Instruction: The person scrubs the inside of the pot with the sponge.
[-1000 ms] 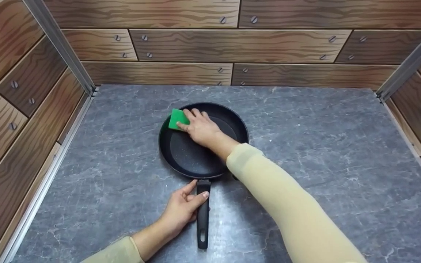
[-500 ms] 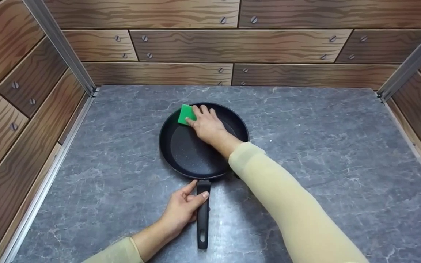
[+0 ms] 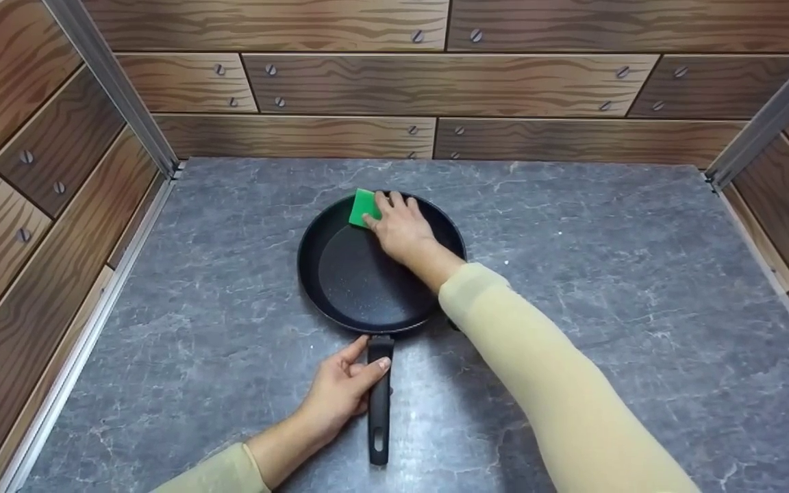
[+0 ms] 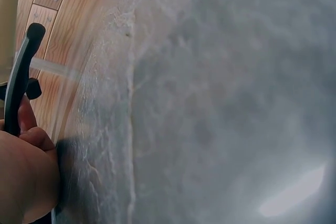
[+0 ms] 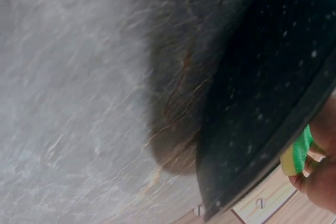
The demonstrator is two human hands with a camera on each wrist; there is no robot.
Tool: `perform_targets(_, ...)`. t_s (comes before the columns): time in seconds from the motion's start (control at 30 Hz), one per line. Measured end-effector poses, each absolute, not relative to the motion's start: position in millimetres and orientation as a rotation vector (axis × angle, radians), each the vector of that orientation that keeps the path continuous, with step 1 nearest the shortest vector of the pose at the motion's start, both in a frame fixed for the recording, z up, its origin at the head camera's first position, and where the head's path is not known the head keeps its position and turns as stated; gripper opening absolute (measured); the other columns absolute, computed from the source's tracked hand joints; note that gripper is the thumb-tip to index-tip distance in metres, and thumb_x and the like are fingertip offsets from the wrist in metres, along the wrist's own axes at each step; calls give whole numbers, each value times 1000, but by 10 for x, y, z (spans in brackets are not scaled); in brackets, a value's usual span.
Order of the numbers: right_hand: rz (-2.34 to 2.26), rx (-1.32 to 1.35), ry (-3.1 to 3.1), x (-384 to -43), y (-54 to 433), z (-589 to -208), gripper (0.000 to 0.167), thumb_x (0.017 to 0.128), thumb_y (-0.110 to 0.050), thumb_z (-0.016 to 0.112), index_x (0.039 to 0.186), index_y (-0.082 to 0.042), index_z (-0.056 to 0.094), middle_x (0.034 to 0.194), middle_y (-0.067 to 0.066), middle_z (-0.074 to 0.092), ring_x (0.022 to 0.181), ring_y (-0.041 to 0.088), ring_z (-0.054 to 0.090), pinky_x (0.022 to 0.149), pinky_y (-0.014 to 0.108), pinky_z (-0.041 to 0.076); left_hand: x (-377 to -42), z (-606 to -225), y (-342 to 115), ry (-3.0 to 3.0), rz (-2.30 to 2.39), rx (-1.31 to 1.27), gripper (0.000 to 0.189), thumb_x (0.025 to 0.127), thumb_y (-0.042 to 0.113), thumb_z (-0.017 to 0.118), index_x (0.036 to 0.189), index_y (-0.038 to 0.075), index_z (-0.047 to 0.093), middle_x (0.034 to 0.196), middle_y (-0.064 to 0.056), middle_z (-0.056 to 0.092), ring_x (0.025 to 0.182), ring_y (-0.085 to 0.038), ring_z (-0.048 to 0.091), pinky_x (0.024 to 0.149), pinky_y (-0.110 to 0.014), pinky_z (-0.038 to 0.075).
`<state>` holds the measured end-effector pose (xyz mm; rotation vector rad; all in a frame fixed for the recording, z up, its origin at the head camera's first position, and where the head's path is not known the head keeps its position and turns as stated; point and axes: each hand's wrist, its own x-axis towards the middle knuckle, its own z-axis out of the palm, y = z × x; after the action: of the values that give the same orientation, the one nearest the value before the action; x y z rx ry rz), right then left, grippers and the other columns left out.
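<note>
A black frying pan (image 3: pixel 360 291) lies in the middle of the table, its handle (image 3: pixel 379 418) pointing toward the person. My left hand (image 3: pixel 336 390) grips the handle close to the pan, thumb on top and the other fingers partly hidden underneath; the left wrist view shows the handle's end (image 4: pixel 27 51) rising beyond the hand (image 4: pixel 29 174). Inside the pan, at the far wall, my right hand (image 3: pixel 405 229) holds a green sponge (image 3: pixel 362 208) near the rim. In the right wrist view the sponge (image 5: pixel 300 155) shows a yellow layer too, between thumb and fingers.
Under the pan is a grey marbled tabletop (image 3: pixel 607 308). Wood-pattern panels (image 3: pixel 340 85) wall the back and both sides, with metal rails (image 3: pixel 103 75) at the corners. A few small white specks dot the surface.
The right hand and sponge have slid rightward and slightly away along the pan's far wall. The left hand and the pan have stayed in place.
</note>
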<state>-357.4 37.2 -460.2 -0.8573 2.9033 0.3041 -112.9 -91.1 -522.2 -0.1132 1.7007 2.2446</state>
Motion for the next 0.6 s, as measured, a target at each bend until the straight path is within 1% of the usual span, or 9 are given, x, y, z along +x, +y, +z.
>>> perform_targets(0.3,346,-851,2905,-3603,519,-4576,50,115,-21,36,164,-28,43,171,19,23,156,42,23,123,59,28,-1129,-5237,-910,1683,2250,-102,84,103,11,71,164,-10,17,64,3,62,39,-2,33,38,-18,26)
perform_targets(0.43,364,-846,2920,-3602,598,-4556,49,115,-21,37,163,-28,45,169,20,26,153,42,27,119,58,33,-1139,-5234,-905,1676,2253,-103,85,102,11,71,165,-9,17,65,2,63,39,-2,34,38,-18,27)
perform_targets(0.6,368,-865,2929,-3594,678,-4555,48,115,-21,38,162,-27,47,168,21,28,151,43,29,116,58,35,-1133,-5238,-915,1697,2243,-109,85,102,12,72,164,-9,18,64,2,63,39,-3,34,37,-18,27)
